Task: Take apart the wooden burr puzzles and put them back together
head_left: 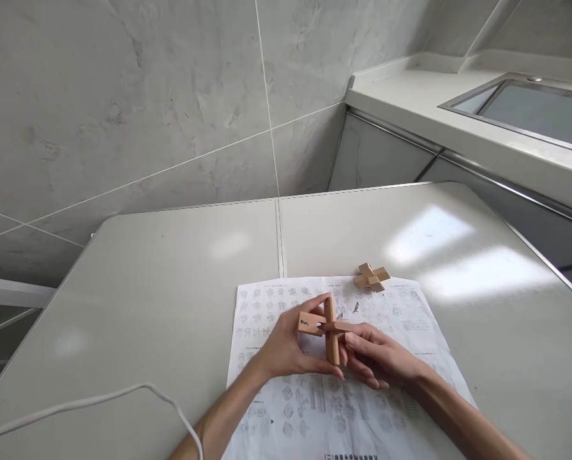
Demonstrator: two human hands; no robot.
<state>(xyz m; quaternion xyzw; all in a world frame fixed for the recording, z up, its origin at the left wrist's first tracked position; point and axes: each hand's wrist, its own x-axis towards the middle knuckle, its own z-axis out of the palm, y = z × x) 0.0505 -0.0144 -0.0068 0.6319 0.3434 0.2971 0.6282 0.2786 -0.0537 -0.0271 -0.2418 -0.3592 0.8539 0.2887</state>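
Just above the printed sheet (309, 402), both hands hold a brown wooden interlocking puzzle (332, 348) made of crossed bars. My left hand (286, 345) grips the upright bar between thumb below and fingers above. A flat bar with a dark mark juts out toward the left palm, with a small gap showing beside the crossing. My right hand (382, 354) pinches the bar that points right; its lower fingers curl beneath. A second, lighter wooden cross puzzle (372, 278) rests at the sheet's far edge, touched by neither hand.
The sheet, covered with small diagrams, lies on a pale two-panel table (171, 287) with a seam down its middle. A white cable (89, 401) crosses the lower left, over my left forearm. A counter (410, 96) with a sink (530, 108) stands at the right, beside a grey tiled wall.
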